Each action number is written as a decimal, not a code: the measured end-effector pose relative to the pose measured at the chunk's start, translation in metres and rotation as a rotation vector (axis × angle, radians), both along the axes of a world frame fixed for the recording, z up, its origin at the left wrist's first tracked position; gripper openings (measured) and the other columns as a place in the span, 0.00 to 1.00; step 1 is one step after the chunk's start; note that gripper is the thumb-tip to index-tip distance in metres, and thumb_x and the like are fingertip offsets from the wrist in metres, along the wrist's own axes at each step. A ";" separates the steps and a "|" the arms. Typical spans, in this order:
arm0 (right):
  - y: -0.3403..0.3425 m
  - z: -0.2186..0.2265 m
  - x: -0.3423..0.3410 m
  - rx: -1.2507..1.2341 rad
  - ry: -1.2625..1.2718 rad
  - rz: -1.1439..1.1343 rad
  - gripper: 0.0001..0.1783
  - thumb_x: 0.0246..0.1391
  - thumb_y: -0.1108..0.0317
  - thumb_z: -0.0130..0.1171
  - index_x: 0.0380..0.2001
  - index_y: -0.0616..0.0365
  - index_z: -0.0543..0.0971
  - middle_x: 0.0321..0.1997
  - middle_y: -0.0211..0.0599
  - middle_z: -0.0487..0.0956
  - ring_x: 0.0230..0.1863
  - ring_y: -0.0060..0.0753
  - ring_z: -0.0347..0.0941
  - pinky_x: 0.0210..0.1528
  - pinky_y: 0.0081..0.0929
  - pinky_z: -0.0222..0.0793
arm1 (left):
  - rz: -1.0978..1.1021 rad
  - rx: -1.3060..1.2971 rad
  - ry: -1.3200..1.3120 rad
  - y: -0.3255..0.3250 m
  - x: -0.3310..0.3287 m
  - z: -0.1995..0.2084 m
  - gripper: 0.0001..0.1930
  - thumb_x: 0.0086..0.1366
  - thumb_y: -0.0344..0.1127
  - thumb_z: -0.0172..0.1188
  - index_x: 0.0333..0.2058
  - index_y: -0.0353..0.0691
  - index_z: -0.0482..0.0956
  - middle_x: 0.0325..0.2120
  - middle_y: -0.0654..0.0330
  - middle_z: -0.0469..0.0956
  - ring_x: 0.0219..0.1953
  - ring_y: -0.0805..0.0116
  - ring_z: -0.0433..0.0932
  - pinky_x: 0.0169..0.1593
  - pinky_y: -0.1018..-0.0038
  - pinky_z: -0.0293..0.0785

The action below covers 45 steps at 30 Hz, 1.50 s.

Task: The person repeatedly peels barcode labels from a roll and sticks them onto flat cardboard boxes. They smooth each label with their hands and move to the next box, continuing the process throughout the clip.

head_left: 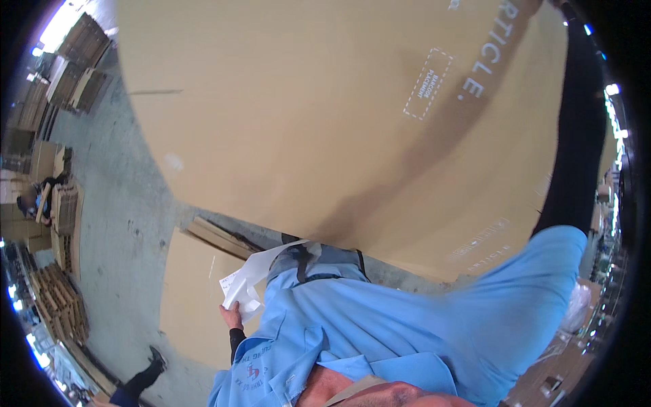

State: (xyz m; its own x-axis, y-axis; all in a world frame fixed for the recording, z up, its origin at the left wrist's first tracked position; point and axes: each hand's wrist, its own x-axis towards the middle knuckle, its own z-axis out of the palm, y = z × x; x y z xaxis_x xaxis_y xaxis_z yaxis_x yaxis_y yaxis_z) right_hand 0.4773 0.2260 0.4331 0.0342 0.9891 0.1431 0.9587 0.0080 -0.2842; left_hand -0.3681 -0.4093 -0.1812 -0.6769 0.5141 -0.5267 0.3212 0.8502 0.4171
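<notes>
The left hand [232, 316] grasps a creased white sheet [252, 270] beside the person's waist, fingers closed on its lower end; the right hand [532, 7] is at the top of the view, by the upper right of a large brown cardboard panel [285, 122], and is so cut off that I cannot tell whether it grips or merely rests there. The panel fills most of the view ahead of the person; another flat cardboard piece [186, 298] lies lower left, and cardboard stacks [60, 295] stand farther left.

The sheet hangs slack and folded, so it could crumple further or tear if pulled or caught between body and panel; the panel is broad, and a weak hold at the long reach of the right arm [583, 129] could let it shift or slip.

Large white lettering [493, 54] runs aslant across the panel's upper right; a dashed white rectangle [428, 83] beside it encloses small capitals; the sheet's corner carries fine print, too small to read; the blue shirt [407, 319] bears dark lettering around a red emblem [253, 371].
</notes>
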 end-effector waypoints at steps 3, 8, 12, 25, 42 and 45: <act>0.057 -0.196 0.044 0.027 -0.057 -0.187 0.31 0.54 0.59 0.61 0.60 0.56 0.73 0.61 0.47 0.71 0.59 0.49 0.68 0.61 0.51 0.62 | 0.063 0.064 -0.037 -0.030 0.019 0.033 0.33 0.57 0.33 0.70 0.57 0.24 0.65 0.50 0.41 0.75 0.52 0.49 0.77 0.55 0.60 0.73; -0.108 -0.584 -0.118 0.131 -0.273 -0.466 0.32 0.60 0.50 0.53 0.66 0.48 0.68 0.72 0.53 0.64 0.70 0.58 0.62 0.67 0.68 0.54 | 0.091 0.049 0.093 -0.036 0.049 0.065 0.29 0.57 0.29 0.70 0.54 0.26 0.68 0.48 0.41 0.77 0.50 0.49 0.78 0.56 0.59 0.72; -0.323 -0.719 -0.271 -0.654 -0.173 -0.325 0.52 0.60 0.38 0.52 0.76 0.51 0.43 0.81 0.54 0.35 0.79 0.65 0.29 0.67 0.81 0.42 | -0.047 0.066 0.167 -0.018 0.045 0.067 0.31 0.58 0.30 0.70 0.58 0.26 0.68 0.51 0.41 0.77 0.54 0.49 0.76 0.61 0.61 0.68; -0.307 -0.582 -0.323 -0.788 0.842 -0.010 0.59 0.53 0.36 0.63 0.74 0.62 0.51 0.79 0.57 0.48 0.80 0.50 0.42 0.77 0.49 0.44 | -0.564 0.472 -0.324 0.180 0.067 0.175 0.27 0.60 0.29 0.65 0.57 0.30 0.70 0.48 0.49 0.80 0.51 0.60 0.79 0.56 0.67 0.73; -0.218 -0.294 -0.464 -0.855 0.674 0.731 0.24 0.49 0.72 0.69 0.51 0.66 0.79 0.43 0.37 0.84 0.43 0.26 0.79 0.48 0.26 0.76 | -1.209 0.497 -0.415 0.337 0.074 0.270 0.43 0.51 0.39 0.74 0.61 0.27 0.64 0.44 0.41 0.82 0.46 0.56 0.80 0.51 0.68 0.74; -0.219 -0.280 -0.404 -0.754 0.776 0.530 0.25 0.47 0.76 0.67 0.51 0.65 0.78 0.43 0.35 0.83 0.44 0.25 0.79 0.50 0.25 0.74 | -1.244 0.380 -0.533 0.348 0.054 0.256 0.44 0.53 0.36 0.73 0.64 0.23 0.60 0.43 0.46 0.83 0.45 0.64 0.80 0.51 0.70 0.74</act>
